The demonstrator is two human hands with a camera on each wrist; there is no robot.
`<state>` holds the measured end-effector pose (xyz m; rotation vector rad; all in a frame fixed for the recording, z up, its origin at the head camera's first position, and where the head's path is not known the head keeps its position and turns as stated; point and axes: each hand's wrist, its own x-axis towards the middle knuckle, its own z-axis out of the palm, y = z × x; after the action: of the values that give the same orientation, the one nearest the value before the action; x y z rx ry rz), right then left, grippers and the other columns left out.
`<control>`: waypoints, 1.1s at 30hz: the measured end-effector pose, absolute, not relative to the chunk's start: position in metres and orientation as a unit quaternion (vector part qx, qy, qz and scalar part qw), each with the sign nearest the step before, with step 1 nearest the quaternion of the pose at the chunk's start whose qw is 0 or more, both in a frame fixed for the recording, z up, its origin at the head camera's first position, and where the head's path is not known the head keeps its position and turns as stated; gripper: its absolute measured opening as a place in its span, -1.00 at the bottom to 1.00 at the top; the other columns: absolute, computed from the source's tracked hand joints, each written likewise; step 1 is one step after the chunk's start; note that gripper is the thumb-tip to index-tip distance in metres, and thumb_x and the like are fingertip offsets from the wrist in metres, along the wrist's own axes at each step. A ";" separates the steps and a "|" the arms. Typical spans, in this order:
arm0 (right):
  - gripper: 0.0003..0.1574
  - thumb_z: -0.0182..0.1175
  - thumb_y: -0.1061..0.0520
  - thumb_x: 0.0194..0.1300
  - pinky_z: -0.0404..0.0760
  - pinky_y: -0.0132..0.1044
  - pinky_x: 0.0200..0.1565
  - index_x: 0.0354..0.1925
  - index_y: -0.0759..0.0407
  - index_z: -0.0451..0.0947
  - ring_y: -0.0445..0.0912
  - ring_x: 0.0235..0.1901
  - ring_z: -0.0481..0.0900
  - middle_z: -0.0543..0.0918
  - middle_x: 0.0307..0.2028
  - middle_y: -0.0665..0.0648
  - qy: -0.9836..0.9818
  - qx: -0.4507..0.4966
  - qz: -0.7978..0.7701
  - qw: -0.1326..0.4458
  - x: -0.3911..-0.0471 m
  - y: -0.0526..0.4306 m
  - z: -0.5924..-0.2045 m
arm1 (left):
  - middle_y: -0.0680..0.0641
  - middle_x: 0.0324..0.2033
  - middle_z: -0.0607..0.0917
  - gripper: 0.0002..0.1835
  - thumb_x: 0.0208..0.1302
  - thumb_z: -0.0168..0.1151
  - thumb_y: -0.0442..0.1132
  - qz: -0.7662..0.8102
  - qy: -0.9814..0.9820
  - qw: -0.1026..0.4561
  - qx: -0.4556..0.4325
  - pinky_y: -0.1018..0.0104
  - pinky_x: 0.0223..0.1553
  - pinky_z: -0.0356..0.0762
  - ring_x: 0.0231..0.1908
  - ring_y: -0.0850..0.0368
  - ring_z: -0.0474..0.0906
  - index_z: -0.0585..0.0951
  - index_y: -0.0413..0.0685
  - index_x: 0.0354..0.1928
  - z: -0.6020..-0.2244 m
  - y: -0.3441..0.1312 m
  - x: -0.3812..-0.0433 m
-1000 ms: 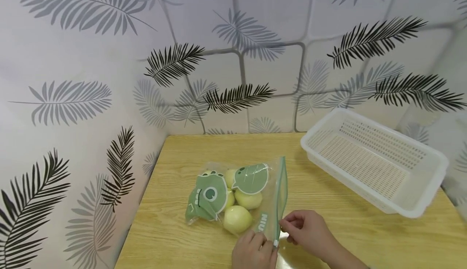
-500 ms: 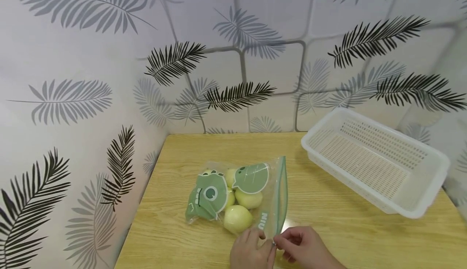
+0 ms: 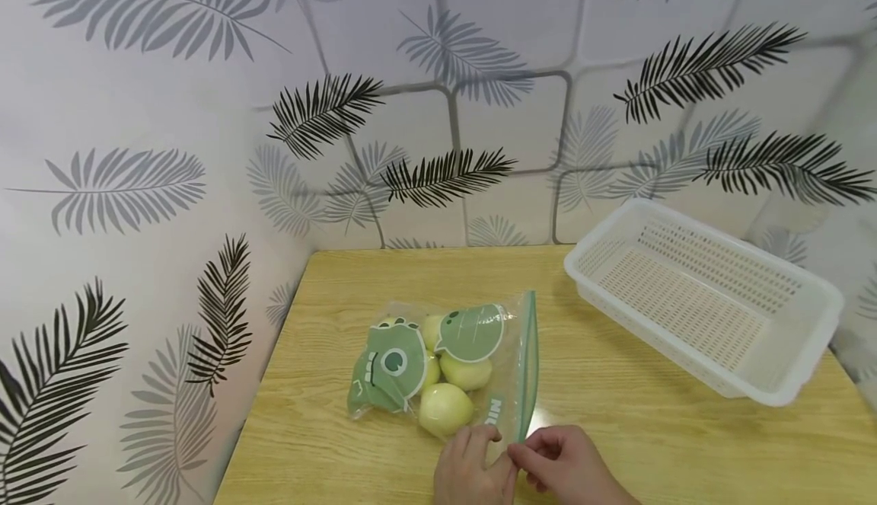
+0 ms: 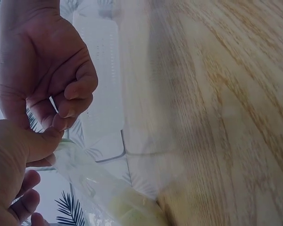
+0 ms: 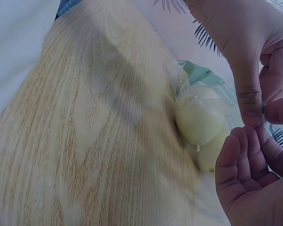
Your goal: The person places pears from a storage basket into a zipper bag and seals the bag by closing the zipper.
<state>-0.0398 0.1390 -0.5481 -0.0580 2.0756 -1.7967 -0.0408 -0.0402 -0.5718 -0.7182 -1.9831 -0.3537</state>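
Observation:
A clear zip bag (image 3: 510, 383) with green cartoon prints lies on the wooden table, its green-edged mouth facing right. Several round, pale yellow fruits (image 3: 445, 410) are inside it; their exact kind is unclear. My left hand (image 3: 473, 468) pinches the bag's near corner between thumb and forefinger. Right beside it, my right hand (image 3: 572, 465) pinches the near end of the zip edge with thumb and forefinger, and the fingertips of both hands meet there. Whatever lies between the fingertips is hidden. In the right wrist view the fruit (image 5: 200, 115) shows through the plastic.
A white perforated plastic basket (image 3: 685, 311) stands at the back right of the table (image 3: 384, 276). Behind and to the left rises a wall covering (image 3: 507, 132) with leaf prints.
My right hand has moved down and left along the zip edge to the bag's near corner, covering the white slider seen there earlier. The left hand has shifted little; bag and basket stay put.

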 end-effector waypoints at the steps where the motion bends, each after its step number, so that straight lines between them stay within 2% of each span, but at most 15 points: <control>1: -0.64 0.36 0.03 0.37 0.61 -0.34 -0.46 -0.35 0.35 0.67 -0.19 -0.57 0.56 0.68 -0.52 0.12 0.744 -0.018 -0.639 0.194 -0.040 0.138 -0.548 | 0.04 -0.33 0.66 -0.57 0.39 0.06 -0.15 -0.147 -0.812 0.482 -0.296 0.36 -0.45 0.47 -0.41 0.14 0.53 0.67 0.17 -0.68 -0.572 -0.040 -0.041; 8: -0.66 0.38 0.04 0.34 0.55 -0.39 -0.50 -0.39 0.33 0.67 -0.22 -0.61 0.50 0.61 -0.59 0.05 0.759 0.000 -0.625 0.183 -0.043 0.135 -0.547 | 0.01 -0.35 0.67 -0.62 0.32 0.17 -0.18 -0.155 -0.802 0.489 -0.306 0.29 -0.38 0.52 -0.39 0.11 0.55 0.61 0.13 -0.71 -0.572 -0.039 -0.040; 15: -0.66 0.37 0.05 0.35 0.53 -0.39 -0.53 -0.40 0.31 0.67 -0.22 -0.62 0.49 0.58 -0.62 0.04 0.774 0.006 -0.612 0.163 -0.051 0.135 -0.542 | 0.03 -0.32 0.65 -0.78 0.13 0.30 -0.14 -0.150 -0.822 0.453 -0.311 0.28 -0.30 0.52 -0.33 0.12 0.55 0.71 0.11 -0.65 -0.569 -0.041 -0.037; 21: -0.68 0.38 0.06 0.34 0.56 -0.38 -0.50 -0.39 0.33 0.68 -0.19 -0.57 0.52 0.59 -0.58 0.05 0.770 0.028 -0.618 0.153 -0.064 0.136 -0.541 | 0.06 -0.30 0.65 -0.86 0.02 0.36 -0.10 -0.146 -0.830 0.444 -0.304 0.28 -0.27 0.51 -0.29 0.13 0.57 0.72 0.13 -0.62 -0.568 -0.043 -0.034; 29: -0.68 0.38 0.06 0.34 0.56 -0.38 -0.50 -0.37 0.33 0.68 -0.17 -0.58 0.52 0.58 -0.58 0.03 0.775 0.037 -0.616 0.139 -0.084 0.142 -0.541 | 0.06 -0.31 0.65 -0.75 0.19 0.27 -0.13 -0.159 -0.822 0.449 -0.313 0.28 -0.27 0.49 -0.32 0.15 0.56 0.70 0.14 -0.64 -0.572 -0.042 -0.035; 33: -0.68 0.39 0.06 0.33 0.52 -0.38 -0.53 -0.39 0.32 0.68 -0.17 -0.58 0.51 0.57 -0.60 0.02 0.780 0.045 -0.611 0.128 -0.094 0.144 -0.537 | 0.06 -0.31 0.65 -0.80 0.12 0.32 -0.13 -0.160 -0.818 0.455 -0.314 0.28 -0.28 0.48 -0.32 0.14 0.56 0.69 0.14 -0.63 -0.572 -0.042 -0.035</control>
<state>-0.0943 0.1443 -0.5365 0.1315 2.2695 -1.7768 -0.0355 -0.0416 -0.5723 -0.7748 -2.0166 -0.3944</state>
